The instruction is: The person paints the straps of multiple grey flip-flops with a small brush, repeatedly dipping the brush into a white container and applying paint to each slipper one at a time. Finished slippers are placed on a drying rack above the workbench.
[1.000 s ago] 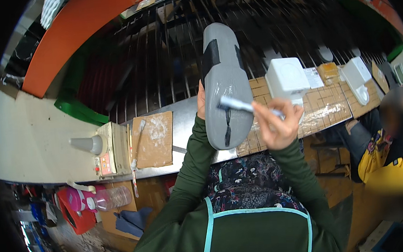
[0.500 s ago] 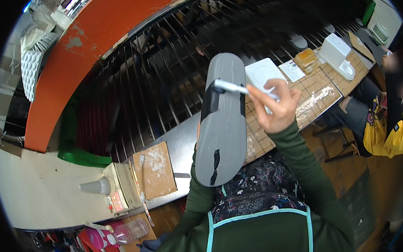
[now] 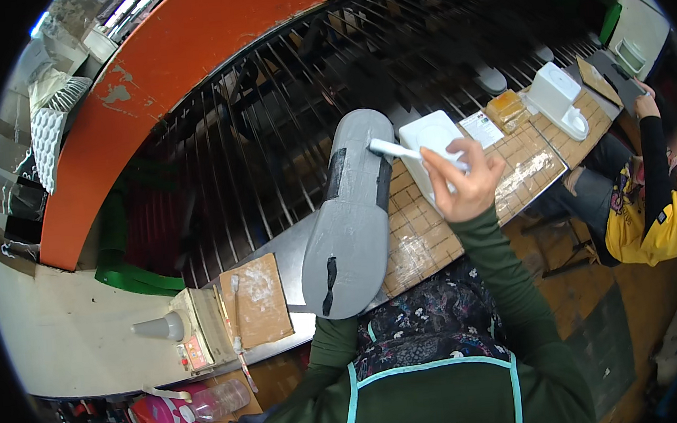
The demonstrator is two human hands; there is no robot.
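My right hand (image 3: 463,178) pinches the pale handle of a small toothbrush-like brush (image 3: 397,150). The brush head meets the right edge of a large grey shoe sole (image 3: 347,250), just above a black patch there. Another black patch lies along the sole's left edge, and a narrow black mark shows near its lower end. Tilted, the sole is raised above the bench edge. My left forearm (image 3: 334,341) runs up behind it; the sole hides my left hand, which supports it from beneath.
Beyond the bench runs a conveyor of metal rods (image 3: 268,129) under an orange arch (image 3: 88,160). White containers (image 3: 428,133), a yellowish block (image 3: 507,109) and a white dispenser (image 3: 556,95) line the bench. Left are cardboard (image 3: 262,297) and a boxy device (image 3: 205,333). A co-worker's hand (image 3: 646,101) is at right.
The sole has shifted left and slightly down. On it, the brush has gone from the left black patch to the right edge. The co-worker's hand now shows holding a dark flat piece.
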